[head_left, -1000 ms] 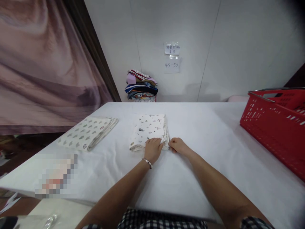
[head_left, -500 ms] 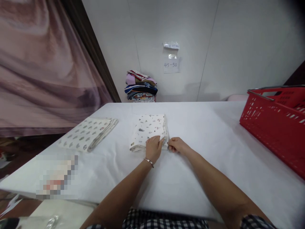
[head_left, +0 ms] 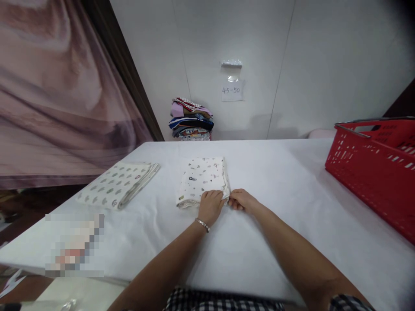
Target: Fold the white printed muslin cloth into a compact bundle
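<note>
A folded white cloth with small printed figures (head_left: 201, 178) lies in the middle of the white table (head_left: 275, 207). My left hand (head_left: 210, 206), with a bracelet at the wrist, rests on the cloth's near right corner, fingers curled over it. My right hand (head_left: 240, 200) pinches the same corner from the right side. A second folded cloth with a grey-green leaf print (head_left: 118, 184) lies to the left, apart from both hands.
A red plastic basket (head_left: 372, 168) stands at the table's right edge. A stack of folded coloured fabrics (head_left: 191, 119) sits against the white wall behind the table. A pinkish curtain (head_left: 58, 86) hangs at the left. A paper note marked 45-50 (head_left: 232, 90) is on the wall.
Both hands stay at the cloth's near right corner. My left hand has slid slightly toward me along the edge. The view has tilted a little.
</note>
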### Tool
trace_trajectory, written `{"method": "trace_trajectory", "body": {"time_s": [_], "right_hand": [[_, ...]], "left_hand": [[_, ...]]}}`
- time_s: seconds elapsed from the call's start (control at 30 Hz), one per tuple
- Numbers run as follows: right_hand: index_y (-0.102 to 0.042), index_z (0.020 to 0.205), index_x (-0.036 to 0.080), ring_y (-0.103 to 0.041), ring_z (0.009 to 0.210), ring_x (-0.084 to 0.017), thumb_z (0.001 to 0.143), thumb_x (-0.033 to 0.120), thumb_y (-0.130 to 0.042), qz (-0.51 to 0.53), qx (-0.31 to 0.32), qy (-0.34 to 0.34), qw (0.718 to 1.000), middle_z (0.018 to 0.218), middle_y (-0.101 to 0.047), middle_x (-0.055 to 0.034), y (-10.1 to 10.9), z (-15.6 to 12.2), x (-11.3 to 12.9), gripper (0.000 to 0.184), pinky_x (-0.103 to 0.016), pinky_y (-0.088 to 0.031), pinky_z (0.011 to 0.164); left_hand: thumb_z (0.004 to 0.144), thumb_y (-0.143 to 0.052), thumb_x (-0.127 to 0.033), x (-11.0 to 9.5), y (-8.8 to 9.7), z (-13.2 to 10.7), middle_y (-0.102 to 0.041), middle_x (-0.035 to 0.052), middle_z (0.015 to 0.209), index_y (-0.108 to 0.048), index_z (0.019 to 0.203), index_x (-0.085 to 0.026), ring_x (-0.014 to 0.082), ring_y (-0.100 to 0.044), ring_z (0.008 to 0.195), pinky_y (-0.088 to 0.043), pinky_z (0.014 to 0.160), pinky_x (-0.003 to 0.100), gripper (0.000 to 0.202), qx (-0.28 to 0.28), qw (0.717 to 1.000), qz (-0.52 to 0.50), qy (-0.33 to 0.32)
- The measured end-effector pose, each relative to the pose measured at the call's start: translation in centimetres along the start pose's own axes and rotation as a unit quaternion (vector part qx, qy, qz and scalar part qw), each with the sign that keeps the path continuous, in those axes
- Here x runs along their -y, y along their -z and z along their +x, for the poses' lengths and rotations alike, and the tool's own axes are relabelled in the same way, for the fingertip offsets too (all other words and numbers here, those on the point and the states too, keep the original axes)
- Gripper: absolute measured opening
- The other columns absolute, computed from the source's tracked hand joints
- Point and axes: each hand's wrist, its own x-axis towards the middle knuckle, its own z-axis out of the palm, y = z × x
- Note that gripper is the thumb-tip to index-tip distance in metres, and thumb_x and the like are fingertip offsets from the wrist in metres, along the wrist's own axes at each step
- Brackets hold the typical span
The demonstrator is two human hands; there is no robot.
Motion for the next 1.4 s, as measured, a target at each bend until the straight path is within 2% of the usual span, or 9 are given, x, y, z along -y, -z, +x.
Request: {"method": "trace_trajectory", "body": {"time_s": [0.1,0.2,0.33,0.5,0.63,0.77,0.93,1.17,1.4], "right_hand": [[-0.057,0.071,0.013,-0.046,0.033,-0.005,0.081,0.039,-0.048,0.024,0.017,-0.022,0.999,0.052,-0.059,0.0004,0.1,0.1,0.0,0.029,-0.017,-0.018,0.027],[-0.056,0.074,0.014,-0.046,0.033,-0.006,0.079,0.052,-0.051,-0.003,-0.001,-0.011,1.000,0.053,-0.058,0.0008,-0.2,0.1,-0.3,0.038,-0.018,-0.019,0.027],[-0.049,0.068,0.017,-0.043,0.032,-0.005,0.076,0.050,-0.057,-0.041,-0.047,0.012,0.998,0.050,-0.056,0.0029,-0.8,-0.3,-0.5,0.036,-0.017,-0.021,0.027],[-0.048,0.067,0.017,-0.043,0.031,-0.005,0.077,0.053,-0.053,-0.048,-0.040,0.014,0.998,0.051,-0.054,0.0031,-1.0,-0.7,-0.2,0.038,-0.018,-0.019,0.027],[-0.048,0.071,0.017,-0.046,0.034,-0.006,0.073,0.061,-0.052,-0.067,-0.038,0.013,0.997,0.056,-0.056,0.0021,-1.0,-0.9,-0.2,0.045,-0.018,-0.021,0.027],[-0.047,0.072,0.018,-0.047,0.035,-0.006,0.071,0.060,-0.057,-0.105,-0.052,0.018,0.993,0.059,-0.058,0.0012,-1.1,-0.9,-0.4,0.043,-0.018,-0.022,0.028],[-0.044,0.070,0.018,-0.046,0.035,-0.006,0.075,0.046,-0.058,-0.104,-0.070,0.023,0.992,0.056,-0.057,0.0023,-1.6,-0.9,-0.4,0.031,-0.018,-0.021,0.029],[-0.043,0.069,0.019,-0.045,0.034,-0.005,0.074,0.042,-0.059,-0.082,-0.077,0.013,0.994,0.054,-0.058,0.0020,-1.7,-1.1,-0.3,0.029,-0.018,-0.021,0.030],[-0.044,0.068,0.018,-0.045,0.034,-0.006,0.074,0.041,-0.059,-0.082,-0.078,0.019,0.993,0.053,-0.057,0.0015,-1.5,-0.9,-0.5,0.028,-0.018,-0.021,0.030]], "left_hand": [[0.087,-0.044,-0.029,0.0,0.2,0.1,-0.062,0.0044,0.099,-0.055,0.097,-0.020,0.0185,-0.052,0.095,-0.035,0.084,0.035,0.017,0.011,1.000,0.008,-0.018],[0.085,-0.046,-0.027,0.0,0.4,0.1,-0.061,0.0042,0.100,-0.054,0.100,-0.021,0.0185,-0.052,0.096,-0.035,0.085,0.036,0.018,0.018,0.999,0.005,-0.036],[0.082,-0.050,-0.026,0.1,0.7,-0.2,-0.060,0.0049,0.107,-0.054,0.106,-0.022,0.0190,-0.050,0.102,-0.031,0.095,0.040,0.024,0.027,0.998,-0.004,-0.049],[0.081,-0.050,-0.027,1.7,2.1,-1.7,-0.054,0.0072,0.122,-0.049,0.119,-0.022,0.0213,-0.041,0.118,-0.019,0.106,0.045,0.038,0.000,0.999,0.004,-0.045],[0.080,-0.048,-0.026,4.7,3.6,-4.3,-0.046,0.0087,0.131,-0.046,0.123,-0.020,0.0229,-0.036,0.124,-0.021,0.106,0.045,0.043,-0.063,0.997,0.024,0.036],[0.075,-0.052,-0.027,8.0,3.9,-7.0,-0.045,0.0112,0.131,-0.043,0.125,-0.017,0.0242,-0.038,0.123,-0.031,0.102,0.042,0.052,-0.110,0.977,0.010,0.184],[0.077,-0.050,-0.035,9.5,3.4,-8.0,-0.059,0.0062,0.116,-0.048,0.121,-0.021,0.0216,-0.053,0.107,-0.042,0.089,0.034,0.046,-0.036,0.938,-0.079,0.335],[0.078,-0.049,-0.043,9.3,3.9,-6.7,-0.064,0.0065,0.105,-0.053,0.116,-0.023,0.0234,-0.057,0.099,-0.042,0.082,0.033,0.044,0.014,0.923,-0.051,0.381],[0.075,-0.052,-0.033,10.5,3.6,-6.5,-0.065,0.0037,0.094,-0.054,0.115,-0.023,0.0194,-0.058,0.088,-0.043,0.075,0.029,0.041,0.020,0.926,-0.107,0.361]]}}
